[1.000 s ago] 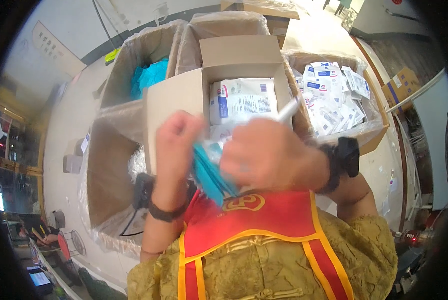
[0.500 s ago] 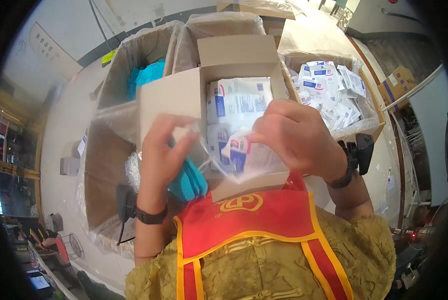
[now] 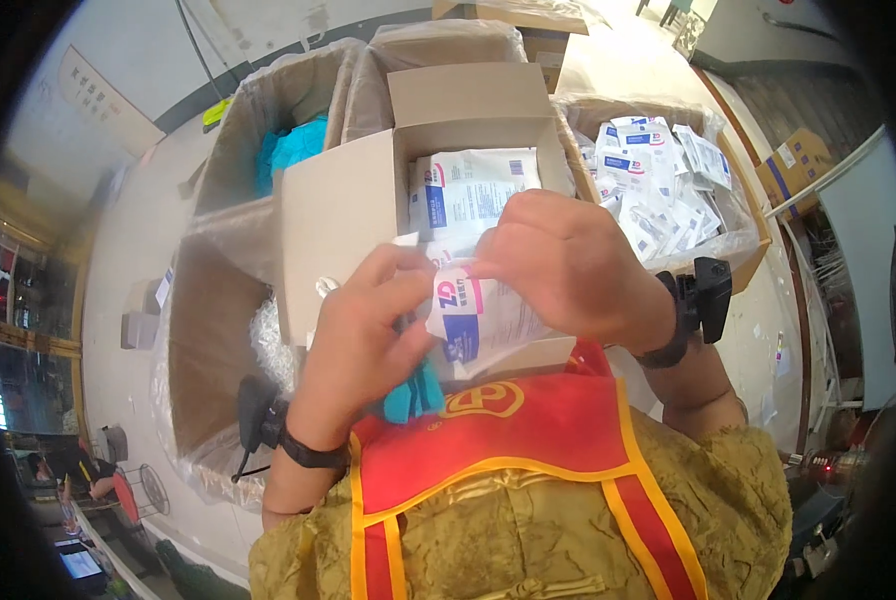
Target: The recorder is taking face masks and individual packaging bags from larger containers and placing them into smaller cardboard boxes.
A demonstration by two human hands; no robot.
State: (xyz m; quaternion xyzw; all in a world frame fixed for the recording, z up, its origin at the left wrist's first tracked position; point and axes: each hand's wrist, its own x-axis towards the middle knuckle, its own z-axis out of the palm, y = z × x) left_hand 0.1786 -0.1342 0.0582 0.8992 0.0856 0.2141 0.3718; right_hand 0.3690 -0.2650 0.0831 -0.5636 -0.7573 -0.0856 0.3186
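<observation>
My right hand [image 3: 578,275] pinches the upper edge of a white packet [image 3: 478,345] with a blue and pink print, just in front of my apron. Close against the packet's left edge, my left hand [image 3: 363,325] is closed on a teal folded cloth-like piece [image 3: 415,393]. A white loop [image 3: 326,287] sticks out beside that hand. Whether the left fingertips also grip the packet is hard to see. Beneath both hands stands an open cardboard box [image 3: 343,220], with similar flat packets [image 3: 483,190] stacked inside.
Plastic-lined bins surround the box. One at the back left holds teal pieces [image 3: 298,145]; one at the right holds a heap of white packets [image 3: 653,190]. Clear crumpled plastic [image 3: 271,345] lies in the left bin [image 3: 208,350]. A brown carton [image 3: 796,170] sits far right.
My left hand has moved right to the packet, bringing the teal piece along. The packet, still in my right hand, now shows its printed face more fully.
</observation>
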